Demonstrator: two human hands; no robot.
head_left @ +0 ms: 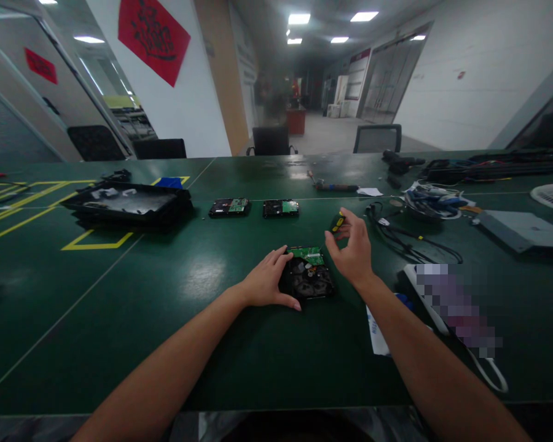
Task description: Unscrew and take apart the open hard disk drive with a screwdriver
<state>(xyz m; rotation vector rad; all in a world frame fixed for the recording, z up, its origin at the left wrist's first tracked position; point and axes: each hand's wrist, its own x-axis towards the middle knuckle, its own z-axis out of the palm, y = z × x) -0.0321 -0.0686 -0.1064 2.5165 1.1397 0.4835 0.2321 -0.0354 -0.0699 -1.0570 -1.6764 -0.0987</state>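
A black hard drive (309,275) with a green circuit board lies on the green table (203,282) in front of me. My left hand (267,282) rests on the drive's left edge, fingers curved around it and thumb along its near side. My right hand (352,248) hovers just right of the drive, fingers loosely curled. A small black and yellow tool (337,222) sits at its fingertips; whether the fingers grip it I cannot tell.
Two more hard drives (229,207) (281,208) lie farther back. A black tray (126,202) stands at the left by yellow floor-style markings. Tangled cables (424,199), a screwdriver (334,186) and a grey case (520,228) fill the right side. Chairs line the far edge.
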